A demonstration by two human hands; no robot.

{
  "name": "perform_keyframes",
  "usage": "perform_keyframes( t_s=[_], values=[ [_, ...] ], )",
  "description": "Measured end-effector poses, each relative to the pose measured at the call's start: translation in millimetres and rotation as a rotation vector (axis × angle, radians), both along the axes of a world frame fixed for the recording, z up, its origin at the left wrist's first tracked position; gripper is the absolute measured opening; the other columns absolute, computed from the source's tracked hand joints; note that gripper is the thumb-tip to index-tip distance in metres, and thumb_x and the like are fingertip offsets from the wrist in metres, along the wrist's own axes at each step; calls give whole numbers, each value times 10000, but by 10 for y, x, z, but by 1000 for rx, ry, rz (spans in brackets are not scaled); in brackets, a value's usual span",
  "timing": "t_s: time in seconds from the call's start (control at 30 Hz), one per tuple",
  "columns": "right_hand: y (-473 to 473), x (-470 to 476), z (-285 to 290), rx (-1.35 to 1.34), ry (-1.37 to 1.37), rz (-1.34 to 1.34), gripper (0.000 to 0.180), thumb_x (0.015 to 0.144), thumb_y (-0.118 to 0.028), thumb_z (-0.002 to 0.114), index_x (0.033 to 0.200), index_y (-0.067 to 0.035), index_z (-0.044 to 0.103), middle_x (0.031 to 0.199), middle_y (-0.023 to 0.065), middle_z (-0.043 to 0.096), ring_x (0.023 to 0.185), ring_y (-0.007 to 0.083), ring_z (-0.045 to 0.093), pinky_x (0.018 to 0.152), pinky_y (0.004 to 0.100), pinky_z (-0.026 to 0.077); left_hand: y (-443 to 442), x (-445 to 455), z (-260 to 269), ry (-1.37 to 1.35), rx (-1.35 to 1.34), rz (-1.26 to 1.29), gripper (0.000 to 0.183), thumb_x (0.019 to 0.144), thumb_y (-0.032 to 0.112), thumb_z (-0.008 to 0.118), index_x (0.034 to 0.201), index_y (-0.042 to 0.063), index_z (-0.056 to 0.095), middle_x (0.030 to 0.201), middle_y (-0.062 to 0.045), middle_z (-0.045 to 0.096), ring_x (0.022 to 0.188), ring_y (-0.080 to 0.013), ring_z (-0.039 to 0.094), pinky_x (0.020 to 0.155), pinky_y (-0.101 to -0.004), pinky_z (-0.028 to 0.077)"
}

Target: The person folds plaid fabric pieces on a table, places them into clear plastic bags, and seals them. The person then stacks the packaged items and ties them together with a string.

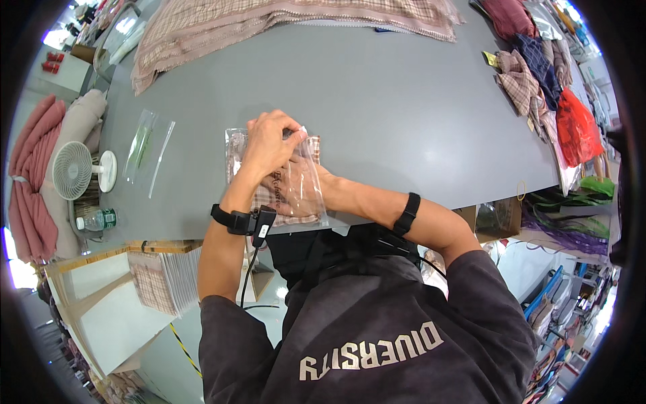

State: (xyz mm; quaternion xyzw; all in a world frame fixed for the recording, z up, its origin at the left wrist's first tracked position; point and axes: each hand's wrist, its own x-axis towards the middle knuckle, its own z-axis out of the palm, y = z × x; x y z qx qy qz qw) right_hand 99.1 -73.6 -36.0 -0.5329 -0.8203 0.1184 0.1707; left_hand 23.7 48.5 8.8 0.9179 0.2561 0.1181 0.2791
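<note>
A clear plastic bag with printed writing lies near the table's front edge, around a folded plaid cloth in brown and cream checks. My left hand pinches the bag's upper right edge between thumb and fingers. Through the film I see my right hand, inside the bag from its right side and resting over the cloth. Its fingertips are partly hidden beneath my left hand and wrist, so its grip is not clear.
Plaid fabric is spread along the far side of the grey table. At left are flat clear bags, a white fan and a water bottle. Loose cloths and a red bag occupy the right edge.
</note>
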Motion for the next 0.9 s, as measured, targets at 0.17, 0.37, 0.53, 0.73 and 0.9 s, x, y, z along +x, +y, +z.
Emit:
perform_keyframes(
  t_s=[0.17,0.37,0.53,0.73,0.9],
  values=[
    [101,41,79,-180,47,-1,725,908,-496,605,1432,2,552,1400,257,598,1350,443,518,1193,544,358,-111,7,-92,-248,79,-147,154,898,247,737,941,113,800,1147,-45,723,1135,-278,614,1072,-450,372],
    [67,261,-55,278,83,-201,649,945,-443,632,1340,69,576,1459,291,520,1437,428,435,1225,561,307,-100,-511,-241,-167,173,114,455,1055,341,563,1409,61,616,1487,-167,558,1367,-366,513,1166,-507,356],
    [-250,509,15,283,30,-258,622,979,-415,661,1404,25,549,1478,252,518,1452,402,437,1240,513,320,-191,-694,-402,-65,222,108,565,1084,398,496,1526,45,492,1617,-179,421,1496,-369,389,1244,-524,266],
    [-438,598,40,136,-13,-239,851,974,-624,577,1522,11,434,1583,260,414,1517,412,338,1279,506,228,-268,-675,-387,27,320,33,621,1077,507,454,1564,122,467,1651,-141,384,1525,-400,329,1255,-544,224],
    [-286,657,10,134,-52,-198,1069,903,-773,543,1569,36,334,1614,294,340,1545,440,257,1288,527,169,-307,-675,-371,88,360,26,672,1058,591,424,1588,178,445,1681,-129,334,1548,-428,259,1262,-567,173]
  ],
)
